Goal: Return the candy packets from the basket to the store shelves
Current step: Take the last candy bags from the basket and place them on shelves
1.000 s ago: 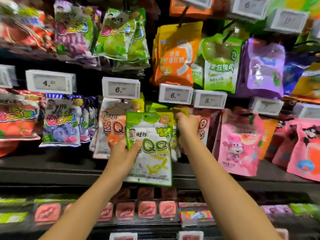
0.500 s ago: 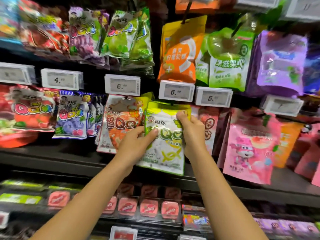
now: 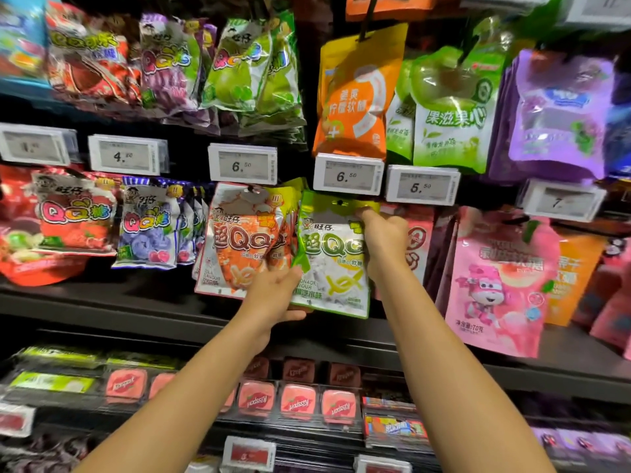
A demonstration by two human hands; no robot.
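**Hanging the green packet**

While both hands steady it at frame centre, the green packet (image 3: 333,257) hangs under a price tag (image 3: 348,174). Left hand (image 3: 276,295) pinches its lower corner; right hand (image 3: 384,237) pinches its top. Best to guide the hole squarely onto the hook. Room is tight: orange packet (image 3: 239,240) touches its left, shelf (image 3: 136,308) edge just below.
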